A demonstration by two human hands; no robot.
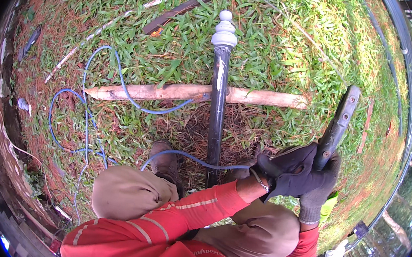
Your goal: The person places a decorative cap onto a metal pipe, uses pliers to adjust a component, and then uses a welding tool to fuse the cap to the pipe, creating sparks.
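Observation:
Both my hands are gloved and close together at the right, in front of my right knee. My right hand (325,180) is wrapped round the lower end of a long black tool handle (339,123) with several screws along it, tilted upward. My left hand (289,170) reaches across my body and is closed at the base of the same tool, partly overlapping the right hand. A blue cable (190,155) runs to my left wrist and passes out of sight there. Before me lies a black metal post (216,112) with a white knobbed finial (224,30).
The post crosses over a pale wooden pole (154,93) on the grass. Loops of blue cable lie at the left. A dark plank (183,10) and a thin pale stick (90,38) are farther off. My boots (165,159) stand on either side of the post.

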